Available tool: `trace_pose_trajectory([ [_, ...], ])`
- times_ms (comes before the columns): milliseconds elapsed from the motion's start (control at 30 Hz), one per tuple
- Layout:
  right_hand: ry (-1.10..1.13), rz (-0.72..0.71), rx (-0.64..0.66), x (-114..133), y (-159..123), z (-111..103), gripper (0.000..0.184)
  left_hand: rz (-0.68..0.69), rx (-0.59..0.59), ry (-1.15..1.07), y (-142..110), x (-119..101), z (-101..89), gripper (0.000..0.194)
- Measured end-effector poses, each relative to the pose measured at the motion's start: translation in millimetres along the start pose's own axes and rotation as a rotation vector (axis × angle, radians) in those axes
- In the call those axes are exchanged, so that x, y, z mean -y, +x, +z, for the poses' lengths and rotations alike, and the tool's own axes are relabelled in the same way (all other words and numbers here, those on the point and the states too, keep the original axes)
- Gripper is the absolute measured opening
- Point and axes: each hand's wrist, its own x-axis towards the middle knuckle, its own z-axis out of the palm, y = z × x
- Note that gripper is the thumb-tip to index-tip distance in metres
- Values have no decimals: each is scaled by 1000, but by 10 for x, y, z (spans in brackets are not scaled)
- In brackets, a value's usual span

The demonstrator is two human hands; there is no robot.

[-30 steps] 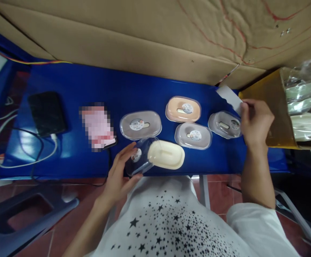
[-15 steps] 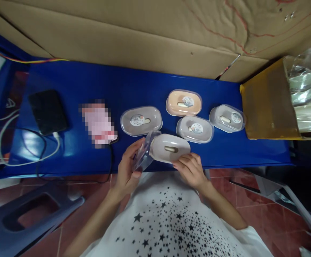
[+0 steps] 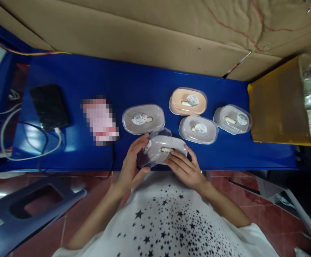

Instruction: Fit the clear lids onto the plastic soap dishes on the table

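My left hand (image 3: 131, 167) grips a clear plastic lid (image 3: 154, 145) with a round sticker, tilted over the left end of a pale oval soap box (image 3: 175, 145) at the near edge of the blue table (image 3: 96, 82). My right hand (image 3: 183, 168) lies on the box's near side, fingers pressed on it. Behind stand several closed oval boxes with clear lids: a grey one (image 3: 143, 119), a peach one (image 3: 188, 101), a light grey one (image 3: 198, 129) and a small one (image 3: 232, 119).
A pixelated pink item (image 3: 100, 119) and a black device (image 3: 49, 106) with white cables lie at the left. An open cardboard box (image 3: 278, 103) with bagged boxes stands at the right. Cardboard sheets (image 3: 144, 32) line the back. A dark stool (image 3: 24, 210) is at lower left.
My right hand left the cardboard box at the right and came down onto the pale soap box. My left hand swung the clear lid from beside the box to over its left end.
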Motion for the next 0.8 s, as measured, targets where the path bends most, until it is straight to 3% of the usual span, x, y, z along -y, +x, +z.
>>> trace_pose_trajectory([
  [133,13,-6,62,-53,33,22,32,78,23,51,72,-18,-38,72],
  [267,84,2,22,-91,24,30,37,86,38,128,109,-58,-59,72],
  [333,168,33,-57,-108,-17,5,41,93,74,184,123,-95,-70,73],
  [467,337,209,-373,-188,-120,-81,50,154,188,354,182,-163,-62,71],
  [500,343,244,-390,-217,-134,-98,54,176,220,380,206,-171,-54,72],
  [667,165,163,-21,-305,-126,-106,71,230,384,408,330,-187,-36,76],
  [733,118,140,2,-293,-129,-90,69,238,419,399,353,-192,-48,73],
  [800,102,132,-57,-273,-150,-76,65,235,435,382,354,-196,-58,72],
])
